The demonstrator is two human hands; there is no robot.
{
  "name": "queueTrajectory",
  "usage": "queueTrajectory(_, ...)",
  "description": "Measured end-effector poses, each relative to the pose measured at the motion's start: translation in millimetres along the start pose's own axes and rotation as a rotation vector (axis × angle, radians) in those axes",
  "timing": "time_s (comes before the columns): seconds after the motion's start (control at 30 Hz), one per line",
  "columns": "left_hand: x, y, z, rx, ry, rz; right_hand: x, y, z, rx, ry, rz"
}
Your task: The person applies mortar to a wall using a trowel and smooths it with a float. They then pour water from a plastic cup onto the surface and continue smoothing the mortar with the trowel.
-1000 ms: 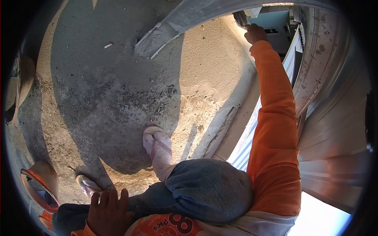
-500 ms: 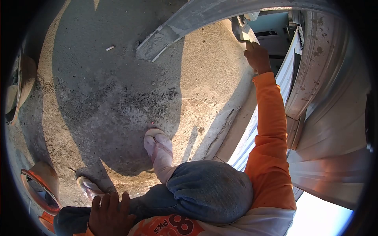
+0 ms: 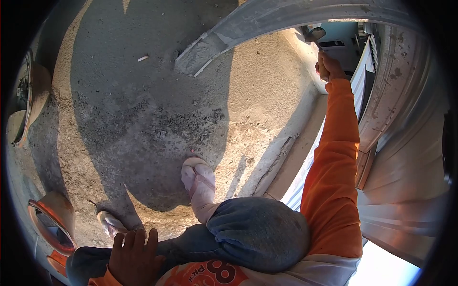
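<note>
Beam (image 3: 267, 21) crosses the floor (image 3: 133, 105) near the held trowel (image 3: 316, 34)

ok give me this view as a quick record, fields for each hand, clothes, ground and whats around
right grip: arm outstretched, closed on the handle of a trowel-like tool
left grip: open, resting on the left leg
clothes: orange sleeve, blue jeans, flip-flops
ground: rough, concrete-like, part sunlit, part shaded
top: long grey beam, looking curved through the lens
left edge: orange-rimmed container, second container further up; contents unclear
</note>
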State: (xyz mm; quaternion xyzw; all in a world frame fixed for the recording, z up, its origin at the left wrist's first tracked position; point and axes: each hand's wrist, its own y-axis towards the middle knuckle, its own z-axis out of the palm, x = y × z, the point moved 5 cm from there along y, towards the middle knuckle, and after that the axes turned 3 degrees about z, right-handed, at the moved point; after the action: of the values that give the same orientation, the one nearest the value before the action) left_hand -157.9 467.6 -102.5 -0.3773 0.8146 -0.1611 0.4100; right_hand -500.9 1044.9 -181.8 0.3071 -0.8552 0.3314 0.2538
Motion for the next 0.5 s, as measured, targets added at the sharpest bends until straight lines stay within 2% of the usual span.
queueTrajectory(0.17,-2,1,1,0.018,0.028,0.018,32,-1,-1,0.016,-0.242,-0.011)
queueTrajectory(0.3,2,0,3,0.022,0.044,0.029,57,-13,10,-0.005,-0.248,-0.084)
queueTrajectory(0.37,2,0,3,0.017,0.043,0.018,68,-8,21,0.107,-0.222,-0.134)
queueTrajectory(0.5,-6,-4,-3,-0.009,0.011,0.040,78,-14,22,0.090,-0.241,-0.128)
